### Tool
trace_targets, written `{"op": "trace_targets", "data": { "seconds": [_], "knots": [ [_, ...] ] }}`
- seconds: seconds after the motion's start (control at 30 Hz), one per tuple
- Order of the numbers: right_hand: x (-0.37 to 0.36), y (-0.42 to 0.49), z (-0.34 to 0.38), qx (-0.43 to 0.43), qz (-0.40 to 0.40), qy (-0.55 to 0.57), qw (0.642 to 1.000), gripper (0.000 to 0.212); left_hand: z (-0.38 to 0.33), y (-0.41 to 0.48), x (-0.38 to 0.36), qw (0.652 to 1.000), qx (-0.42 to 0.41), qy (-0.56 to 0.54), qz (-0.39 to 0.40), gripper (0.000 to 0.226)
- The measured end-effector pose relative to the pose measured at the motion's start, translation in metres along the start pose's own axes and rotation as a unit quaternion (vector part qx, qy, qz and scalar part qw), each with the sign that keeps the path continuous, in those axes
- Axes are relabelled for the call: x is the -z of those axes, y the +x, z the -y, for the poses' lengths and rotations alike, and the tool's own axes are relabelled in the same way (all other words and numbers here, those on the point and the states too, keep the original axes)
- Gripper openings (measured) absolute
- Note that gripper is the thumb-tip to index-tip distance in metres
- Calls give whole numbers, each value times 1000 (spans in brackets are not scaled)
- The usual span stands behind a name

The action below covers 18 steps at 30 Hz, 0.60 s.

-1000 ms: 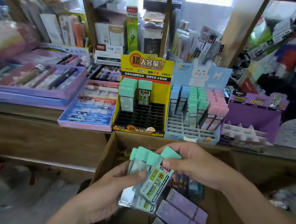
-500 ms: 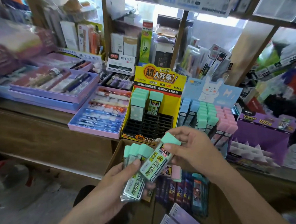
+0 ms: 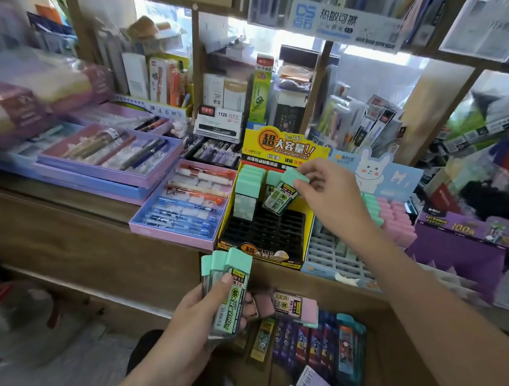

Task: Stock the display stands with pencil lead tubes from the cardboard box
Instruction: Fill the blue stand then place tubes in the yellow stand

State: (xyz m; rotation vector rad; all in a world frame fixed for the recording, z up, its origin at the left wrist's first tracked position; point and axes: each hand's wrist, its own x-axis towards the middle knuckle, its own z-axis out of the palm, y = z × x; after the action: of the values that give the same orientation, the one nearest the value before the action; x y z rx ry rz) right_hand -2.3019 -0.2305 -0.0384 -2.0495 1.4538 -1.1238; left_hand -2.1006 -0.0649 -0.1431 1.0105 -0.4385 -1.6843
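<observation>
Over yellow stand, right hand pinches tilted tube.

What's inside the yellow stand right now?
A row of mint-capped tubes stands at back left; the right hand holds one tube tilted above it. Front slots look empty; the hand covers the back right.

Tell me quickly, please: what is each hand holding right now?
Left hand: closed around a bunch of tubes.
Right hand: pinching a single tube above the yellow stand.
</observation>
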Motion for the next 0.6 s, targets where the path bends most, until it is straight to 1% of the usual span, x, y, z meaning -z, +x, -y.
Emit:
{"op": "trace_targets", "data": {
  "seconds": [0.13,0.37,0.5,0.6],
  "knots": [
    [-14,9,-4,20,-1,-56,998,13,-1,1,1,1000,-8,3,3,55],
    [-18,15,-10,21,12,-51,998,13,0,3,3,1000,-2,5,11,58],
    [-19,16,-12,15,25,-46,999,18,-1,3,4,1000,2,-5,15,51],
    [-21,14,-10,41,22,-67,997,17,-1,2,5,1000,8,-5,14,42]
  ]
}}
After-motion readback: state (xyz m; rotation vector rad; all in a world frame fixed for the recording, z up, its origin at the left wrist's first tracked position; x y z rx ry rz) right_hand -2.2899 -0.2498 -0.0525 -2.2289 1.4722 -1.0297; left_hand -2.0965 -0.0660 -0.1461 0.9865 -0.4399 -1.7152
